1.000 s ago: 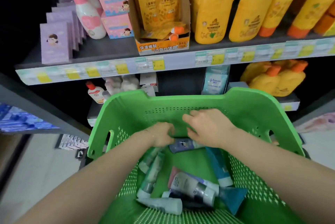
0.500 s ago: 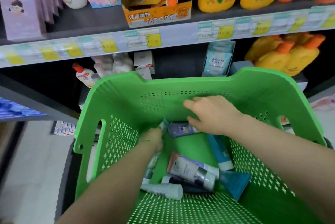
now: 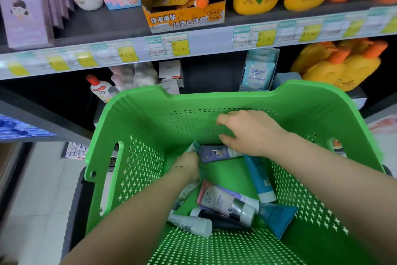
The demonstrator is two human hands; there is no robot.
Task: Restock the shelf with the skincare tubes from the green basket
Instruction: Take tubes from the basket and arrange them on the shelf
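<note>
Inside the green basket [image 3: 214,95], both hands work close against the far wall, and bare floor lies open mid-basket. Overhead juts the labelled shelf [image 3: 204,44] edge. Right hand [image 3: 251,133] hovers with its fingers loosely extended over a purple tube [image 3: 214,153] lying crosswise along that wall. Left hand [image 3: 187,163] hides its fingers, so I cannot tell its grip; a pale tube [image 3: 193,146] end pokes past it. Blue tube [image 3: 256,176] runs lengthwise, white cap nearest.
</note>
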